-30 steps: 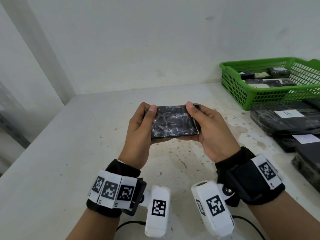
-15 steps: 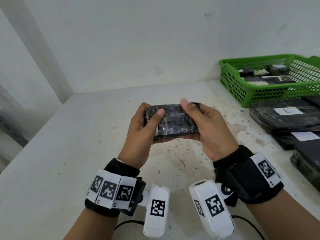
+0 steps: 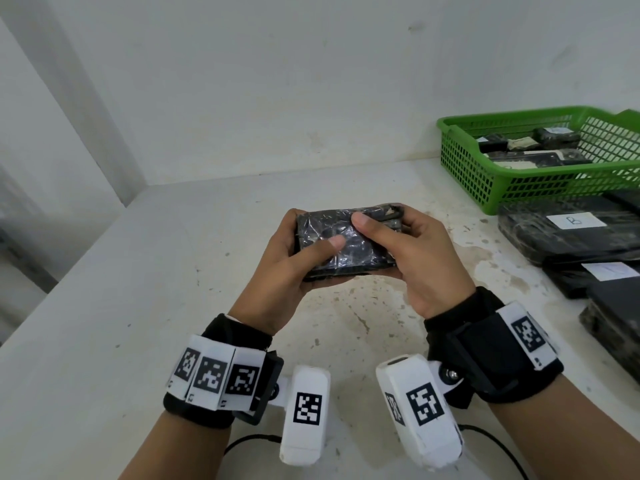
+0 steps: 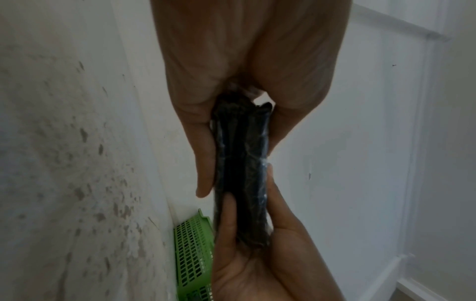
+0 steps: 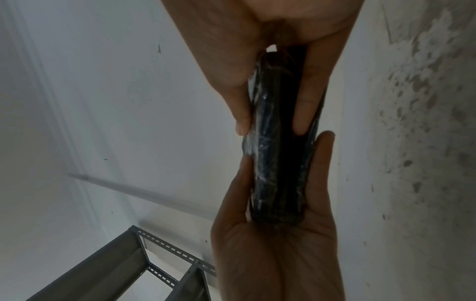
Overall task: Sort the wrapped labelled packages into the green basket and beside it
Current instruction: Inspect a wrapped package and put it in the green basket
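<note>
A small black package (image 3: 341,244) wrapped in crinkled clear film is held above the table's middle by both hands. My left hand (image 3: 294,268) grips its left end, thumb lying across the top face. My right hand (image 3: 408,251) grips its right end, thumb pressed on top. No label shows on the upper face. Seen edge-on, the package (image 4: 242,173) sits between fingers and thumb in the left wrist view, and the same package (image 5: 278,142) in the right wrist view. The green basket (image 3: 491,181) stands at the far right with several wrapped packages inside.
In front of the basket lie dark wrapped packages, one with a white label marked B (image 3: 575,221) and another with a white label (image 3: 609,270). The stained white table (image 3: 173,271) meets a white wall behind. A grey metal shelf frame (image 5: 144,270) stands to the left.
The package has tilted a little in my hands, and both thumbs have slid inward across its top face. The view has shifted slightly.
</note>
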